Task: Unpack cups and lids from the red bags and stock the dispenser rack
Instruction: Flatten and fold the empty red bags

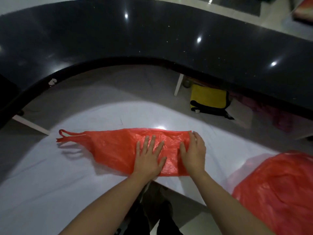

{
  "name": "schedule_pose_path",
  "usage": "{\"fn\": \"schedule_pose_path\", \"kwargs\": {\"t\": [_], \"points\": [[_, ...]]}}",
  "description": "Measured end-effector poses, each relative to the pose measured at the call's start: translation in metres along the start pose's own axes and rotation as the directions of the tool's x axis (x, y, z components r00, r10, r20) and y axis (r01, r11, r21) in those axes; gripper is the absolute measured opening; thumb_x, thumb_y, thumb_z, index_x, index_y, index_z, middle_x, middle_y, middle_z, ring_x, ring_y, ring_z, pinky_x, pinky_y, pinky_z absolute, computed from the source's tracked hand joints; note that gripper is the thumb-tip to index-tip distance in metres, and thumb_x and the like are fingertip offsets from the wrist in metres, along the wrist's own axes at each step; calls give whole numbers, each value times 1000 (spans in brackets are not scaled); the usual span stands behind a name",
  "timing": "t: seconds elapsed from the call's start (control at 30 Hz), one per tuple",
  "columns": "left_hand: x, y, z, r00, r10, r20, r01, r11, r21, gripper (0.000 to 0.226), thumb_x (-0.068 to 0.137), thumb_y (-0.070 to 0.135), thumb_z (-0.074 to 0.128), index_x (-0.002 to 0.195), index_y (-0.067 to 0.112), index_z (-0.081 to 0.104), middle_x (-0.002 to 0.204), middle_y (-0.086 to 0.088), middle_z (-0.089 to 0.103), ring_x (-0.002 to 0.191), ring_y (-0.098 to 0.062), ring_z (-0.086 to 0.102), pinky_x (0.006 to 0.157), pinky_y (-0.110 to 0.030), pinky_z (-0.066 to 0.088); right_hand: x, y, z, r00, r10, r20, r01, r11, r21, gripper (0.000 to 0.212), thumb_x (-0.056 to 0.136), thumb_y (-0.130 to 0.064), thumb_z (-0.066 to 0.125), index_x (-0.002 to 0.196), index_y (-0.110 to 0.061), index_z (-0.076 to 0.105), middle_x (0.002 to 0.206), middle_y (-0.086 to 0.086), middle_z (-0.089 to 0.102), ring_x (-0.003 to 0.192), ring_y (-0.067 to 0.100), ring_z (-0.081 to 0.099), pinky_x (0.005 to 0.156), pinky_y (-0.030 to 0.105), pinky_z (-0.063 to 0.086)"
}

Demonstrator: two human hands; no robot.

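Note:
An empty red plastic bag (115,148) lies flat on the white counter (42,180), its handles pointing left. My left hand (149,156) presses flat on the bag's right half with straight, spread fingers. My right hand (194,153) rests on the bag's right end, fingers bent over its edge. A second red bag (277,189), bulging with contents I cannot make out, sits at the right edge of the counter. No cups, lids or dispenser rack are in view.
A raised black glossy counter (152,34) curves around the far side of the white counter. Under it at the right lies a yellow and black cloth (209,99). Below the counter's near edge, dark trousers show.

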State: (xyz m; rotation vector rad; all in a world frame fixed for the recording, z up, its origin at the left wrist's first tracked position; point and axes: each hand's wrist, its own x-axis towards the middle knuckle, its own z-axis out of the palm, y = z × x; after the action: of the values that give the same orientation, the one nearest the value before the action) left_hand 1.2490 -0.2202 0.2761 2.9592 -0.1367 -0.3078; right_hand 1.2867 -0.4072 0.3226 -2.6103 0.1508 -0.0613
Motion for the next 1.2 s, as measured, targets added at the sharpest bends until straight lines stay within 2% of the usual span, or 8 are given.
{"fn": "schedule_pose_path", "kwargs": {"t": [0.1,0.17,0.23,0.4,0.6,0.83,1.03,1.2], "points": [[-1,2,2,1000,2,-17,-2,1000,-1,65,100,64,3,159,40,-11,168,0,-17,153,-25,-23,121,-56,-12,-5,-19,21,934,-284,218,298,954,-35,53,105,-42,32,155,-25,32,167,0,20,154,17,13,125,40,13],[-1,-1,2,1000,2,-17,-2,1000,14,61,102,58,3,159,38,-8,169,0,-14,153,-23,-22,122,-55,-10,-10,-20,39,879,-272,392,343,931,-123,58,107,-46,15,161,-28,9,170,-1,-3,155,15,-12,126,41,-1],[-2,-11,1,1000,-8,-18,9,1000,13,58,104,53,7,160,39,-5,169,1,-12,153,-22,-21,123,-54,-7,-12,-13,50,876,-216,432,338,913,-230,59,106,-49,5,161,-30,-7,168,-2,-16,152,15,-25,126,43,-8],[-12,-64,-10,997,-67,-42,67,998,-1,58,103,51,13,160,39,9,170,1,-1,156,-22,-11,125,-50,-3,-16,-4,55,907,-232,351,341,895,-288,60,105,-55,1,160,-35,-4,169,-3,-11,153,13,-20,126,45,-4],[-37,-145,-21,975,-188,-118,191,981,16,59,102,48,26,159,34,27,168,-1,16,156,-22,8,125,-50,9,-16,-5,55,906,-220,361,342,884,-318,59,105,-56,1,159,-37,-11,169,-1,-13,153,15,-21,126,45,-5],[-58,-228,-30,934,-340,-107,334,940,-71,59,104,55,11,161,37,11,170,6,-1,155,-13,-8,125,-50,1,-17,-5,56,919,-224,324,330,886,-325,58,105,-56,5,160,-38,-3,170,1,-4,155,15,-12,126,44,-3],[-66,-250,-38,900,-433,-49,428,899,-97,61,104,59,4,160,38,-4,168,5,-15,152,-9,-23,123,-48,-13,-18,-6,54,918,-209,338,321,891,-321,58,105,-58,4,159,-40,-4,170,0,-4,155,15,-10,126,42,-7],[-64,-245,-57,895,-435,-95,428,900,-83,61,104,49,7,162,29,12,170,-1,-2,155,-14,-12,125,-49,-8,-13,-12,48,897,-187,400,316,905,-285,59,105,-56,2,160,-38,2,169,0,-10,153,15,-20,125,44,-10]]}}
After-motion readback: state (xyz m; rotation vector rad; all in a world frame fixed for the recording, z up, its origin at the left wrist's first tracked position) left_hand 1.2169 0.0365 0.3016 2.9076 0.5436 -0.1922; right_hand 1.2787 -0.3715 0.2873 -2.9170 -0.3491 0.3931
